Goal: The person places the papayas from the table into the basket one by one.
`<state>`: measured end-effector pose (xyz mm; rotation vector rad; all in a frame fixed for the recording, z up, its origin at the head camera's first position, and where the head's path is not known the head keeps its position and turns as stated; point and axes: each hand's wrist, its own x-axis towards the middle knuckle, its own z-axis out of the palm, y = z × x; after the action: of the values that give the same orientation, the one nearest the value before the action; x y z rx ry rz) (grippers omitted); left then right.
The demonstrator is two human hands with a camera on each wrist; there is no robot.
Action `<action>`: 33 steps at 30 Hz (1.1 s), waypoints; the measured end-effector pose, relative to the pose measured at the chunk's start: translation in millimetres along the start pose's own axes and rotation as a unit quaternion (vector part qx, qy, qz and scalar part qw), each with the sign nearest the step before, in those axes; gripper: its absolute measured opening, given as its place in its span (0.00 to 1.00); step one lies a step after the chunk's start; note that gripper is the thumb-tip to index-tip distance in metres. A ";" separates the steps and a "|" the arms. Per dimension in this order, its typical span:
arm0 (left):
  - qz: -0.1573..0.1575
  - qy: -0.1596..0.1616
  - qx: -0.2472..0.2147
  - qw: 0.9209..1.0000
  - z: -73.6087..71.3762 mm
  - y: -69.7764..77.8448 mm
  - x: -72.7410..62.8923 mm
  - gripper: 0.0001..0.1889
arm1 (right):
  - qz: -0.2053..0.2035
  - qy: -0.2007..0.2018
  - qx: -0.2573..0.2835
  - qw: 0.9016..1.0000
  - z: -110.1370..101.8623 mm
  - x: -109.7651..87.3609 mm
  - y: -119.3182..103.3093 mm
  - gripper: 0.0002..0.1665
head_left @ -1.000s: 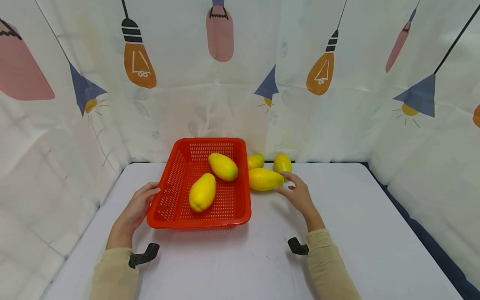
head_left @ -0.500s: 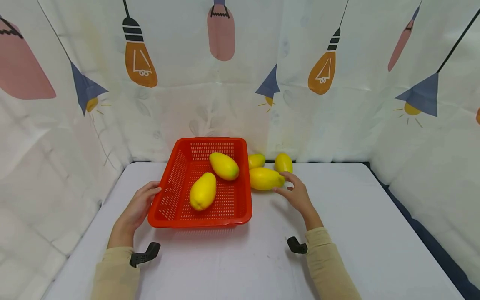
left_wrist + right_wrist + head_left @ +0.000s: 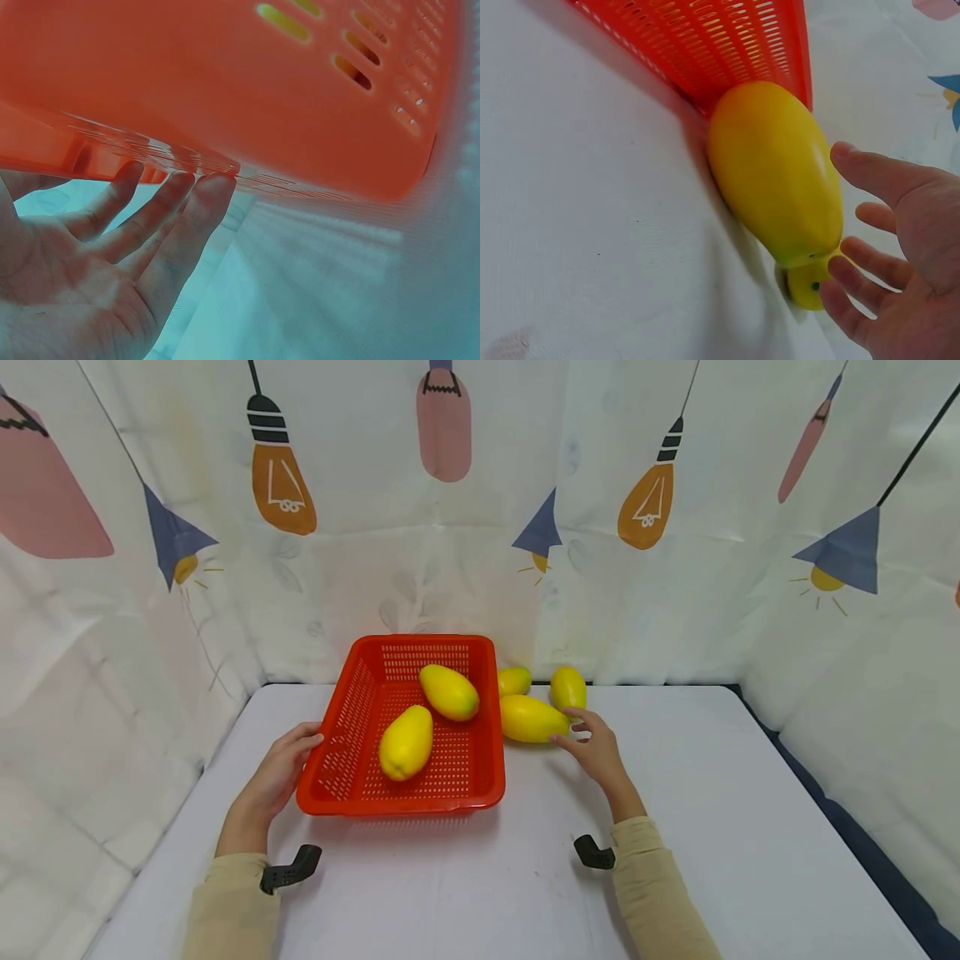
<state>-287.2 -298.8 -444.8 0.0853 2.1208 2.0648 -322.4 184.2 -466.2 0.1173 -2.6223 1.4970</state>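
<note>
A red perforated plastic basket stands on the table with two yellow papayas inside, one papaya nearer and another papaya behind it. My left hand is at the basket's left side; in the left wrist view its nearly straight fingers touch the basket beneath the rim. Outside the right wall lies a larger yellow papaya. Around its right end my right hand is spread, thumb in front and fingers behind. In the right wrist view, the right hand holds nothing and a gap shows between thumb and papaya.
Behind the large papaya lie two smaller yellow fruits, one fruit close to the basket and another fruit further right. The white table ends at a patterned cloth backdrop. Black wrist mounts extend inward from the sleeves.
My right hand's fingertips have shifted very slightly right and toward me beside the large papaya. The left hand, basket and fruit stay in place.
</note>
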 end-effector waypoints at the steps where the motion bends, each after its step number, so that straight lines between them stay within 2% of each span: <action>1: 0.000 0.000 0.001 1.000 0.0 -0.2 0.2 0.17 | 0.001 0.001 0.000 1.000 0.4 0.2 0.7 0.36; 8: 0.003 0.000 -0.004 1.000 0.2 -1.2 1.1 0.15 | 0.023 -0.016 -0.011 1.000 5.4 2.7 6.6 0.38; 15: -0.001 0.001 0.001 1.000 -0.3 -1.4 0.8 0.16 | 0.009 -0.018 -0.001 1.000 10.8 5.6 6.4 0.37; 24: 0.005 0.002 -0.007 1.000 0.7 -1.9 1.3 0.14 | 0.031 -0.034 -0.012 0.999 20.3 9.5 2.8 0.43; 33: 0.000 0.001 0.000 1.000 0.3 -0.4 0.5 0.16 | 0.027 -0.043 -0.018 0.999 25.6 13.2 0.6 0.43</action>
<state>-287.6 -298.4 -445.3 0.0834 2.1214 2.0659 -337.2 162.4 -477.7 0.1102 -2.7399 1.4947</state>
